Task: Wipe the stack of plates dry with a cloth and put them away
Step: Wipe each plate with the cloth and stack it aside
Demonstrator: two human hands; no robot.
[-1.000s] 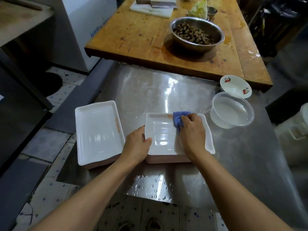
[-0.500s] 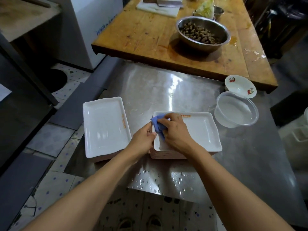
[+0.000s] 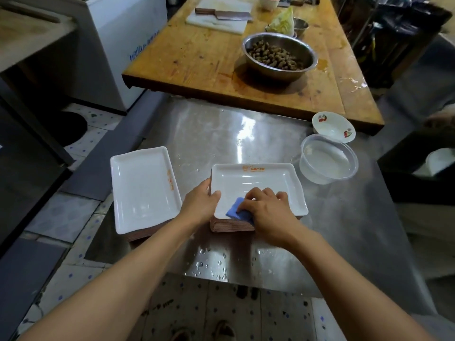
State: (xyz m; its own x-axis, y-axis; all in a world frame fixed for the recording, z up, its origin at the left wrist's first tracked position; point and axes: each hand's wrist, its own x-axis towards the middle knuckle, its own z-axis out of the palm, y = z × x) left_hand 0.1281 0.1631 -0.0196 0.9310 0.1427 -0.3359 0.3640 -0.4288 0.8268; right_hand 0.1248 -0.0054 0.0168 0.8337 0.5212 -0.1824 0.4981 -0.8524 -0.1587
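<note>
A stack of white rectangular plates with an orange logo on the far rim sits on the steel table in front of me. My right hand presses a blue cloth on the near left corner of the top plate, fingers curled over it. My left hand grips the stack's left edge, thumb on the rim. A second stack of the same white plates stands to the left, at the table's left edge.
A clear plastic tub and a small white bowl with red cherries stand at the right. Water drops lie near the table's front edge. Behind, a wooden table carries a metal bowl of peanuts, cabbage and a cleaver.
My right hand has swept the cloth from the plate's far middle to its left side, then down to the near left corner. The left hand has stayed on the stack's left edge.
</note>
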